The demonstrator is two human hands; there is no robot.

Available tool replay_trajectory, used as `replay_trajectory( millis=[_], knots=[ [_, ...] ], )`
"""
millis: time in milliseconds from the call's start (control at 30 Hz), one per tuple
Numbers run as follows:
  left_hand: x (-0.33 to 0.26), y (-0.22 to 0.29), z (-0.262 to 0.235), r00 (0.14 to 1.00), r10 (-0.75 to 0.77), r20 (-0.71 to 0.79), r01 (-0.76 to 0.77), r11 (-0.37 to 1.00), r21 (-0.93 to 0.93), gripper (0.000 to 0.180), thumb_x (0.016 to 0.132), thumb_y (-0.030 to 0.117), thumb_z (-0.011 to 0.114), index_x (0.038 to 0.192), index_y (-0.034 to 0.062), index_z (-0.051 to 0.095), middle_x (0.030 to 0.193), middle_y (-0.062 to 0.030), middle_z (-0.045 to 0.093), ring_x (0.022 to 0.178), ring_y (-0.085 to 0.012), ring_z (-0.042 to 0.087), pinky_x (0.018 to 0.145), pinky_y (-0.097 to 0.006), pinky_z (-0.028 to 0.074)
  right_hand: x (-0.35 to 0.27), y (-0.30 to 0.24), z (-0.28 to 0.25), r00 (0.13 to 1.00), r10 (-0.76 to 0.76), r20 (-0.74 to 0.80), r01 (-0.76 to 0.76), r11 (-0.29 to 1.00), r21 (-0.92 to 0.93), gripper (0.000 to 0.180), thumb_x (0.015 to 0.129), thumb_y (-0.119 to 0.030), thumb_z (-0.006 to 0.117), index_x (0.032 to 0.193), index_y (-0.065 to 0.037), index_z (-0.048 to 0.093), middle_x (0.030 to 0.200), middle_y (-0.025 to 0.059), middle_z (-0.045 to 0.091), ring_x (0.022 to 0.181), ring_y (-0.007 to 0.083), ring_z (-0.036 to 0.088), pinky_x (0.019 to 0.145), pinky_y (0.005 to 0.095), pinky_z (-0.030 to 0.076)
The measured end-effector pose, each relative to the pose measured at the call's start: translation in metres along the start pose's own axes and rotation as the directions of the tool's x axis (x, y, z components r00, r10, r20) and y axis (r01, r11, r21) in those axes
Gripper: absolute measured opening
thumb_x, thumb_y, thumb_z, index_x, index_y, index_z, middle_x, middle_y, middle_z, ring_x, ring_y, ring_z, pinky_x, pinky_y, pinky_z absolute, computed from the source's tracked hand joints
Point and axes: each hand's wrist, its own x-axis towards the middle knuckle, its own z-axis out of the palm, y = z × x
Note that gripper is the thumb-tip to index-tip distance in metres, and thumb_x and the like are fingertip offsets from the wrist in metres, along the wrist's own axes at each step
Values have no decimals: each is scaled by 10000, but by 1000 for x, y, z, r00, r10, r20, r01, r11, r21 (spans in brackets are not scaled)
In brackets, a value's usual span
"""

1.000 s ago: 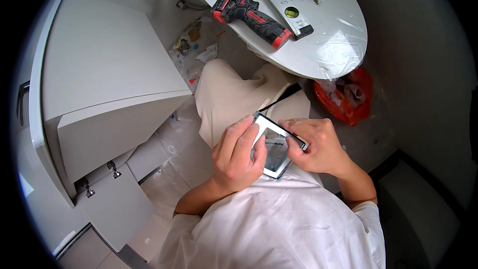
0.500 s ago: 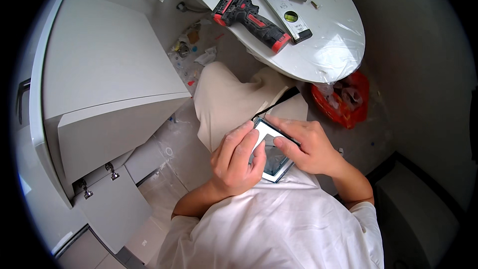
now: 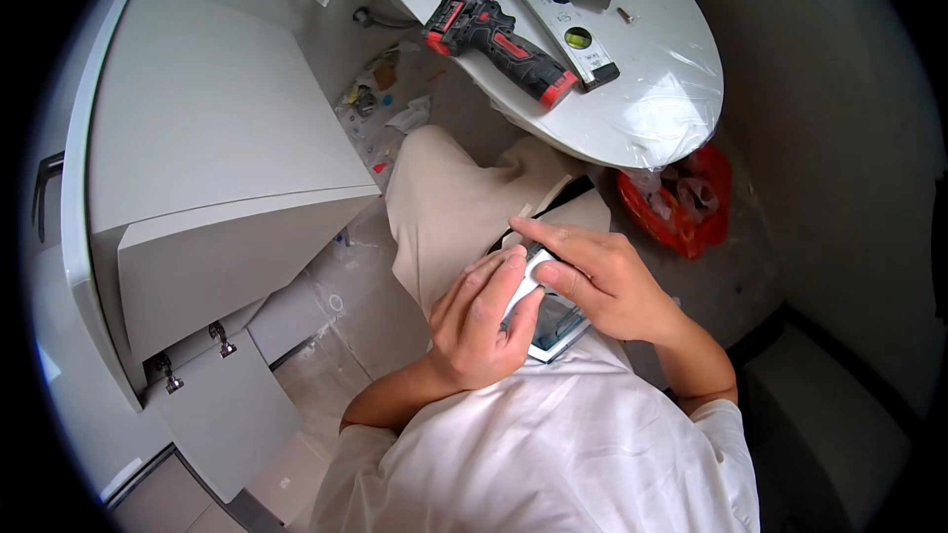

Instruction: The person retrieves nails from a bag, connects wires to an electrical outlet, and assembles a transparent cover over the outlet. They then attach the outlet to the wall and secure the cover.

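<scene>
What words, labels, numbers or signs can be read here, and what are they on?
None can be quoted.
Black-and-red drill: marks on its red parts, too blurred to read.
Spirit level: print along its face, too small to read.
White-bordered frame between left hand and right hand: no lettering visible.

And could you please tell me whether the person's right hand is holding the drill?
No, the drill lies on the white rounded surface, while the right hand touches the white-framed piece.
</scene>
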Motion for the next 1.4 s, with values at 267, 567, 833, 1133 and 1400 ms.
replay_trajectory(
  millis=[267,567,833,1133,1400],
  knots=[
    [-3,1,-14,932,-319,174,346,926,-152,367,790,-46,831,1129,-66,692,1142,-235,731,985,-332,740,843,-379,603,-3,6,-5,983,150,104,-158,985,74,473,1079,-216,571,1499,-1,536,1114,218,720,976,401,706,871,412,544],
    [0,-5,-13,941,-289,177,311,944,-113,375,781,-43,813,1134,-69,691,1123,-234,728,957,-335,748,818,-378,612,-1,10,-23,974,105,203,-104,994,-13,557,988,-122,573,1518,33,501,1005,256,701,836,415,698,782,429,539],
    [-1,-1,-10,935,-307,178,327,940,-97,360,751,-43,827,1091,-63,712,1083,-225,742,936,-313,750,811,-366,604,-2,19,-12,988,75,138,-80,996,30,567,924,-72,573,1479,39,545,898,252,677,699,383,663,690,412,529],
    [-2,-2,-10,944,-278,179,297,951,-90,361,740,-44,834,1081,-66,715,1073,-229,744,927,-316,756,798,-364,612,11,12,-37,944,149,294,-147,989,-30,511,876,-40,573,1377,40,637,731,217,646,582,330,636,628,389,521],
    [1,-1,-10,956,-246,160,263,961,-91,380,740,-51,836,1099,-73,713,1073,-228,743,923,-311,755,799,-363,612,19,5,-35,959,116,259,-112,993,-33,491,812,-7,590,1293,50,671,645,167,608,502,246,585,559,337,494]
  ],
)
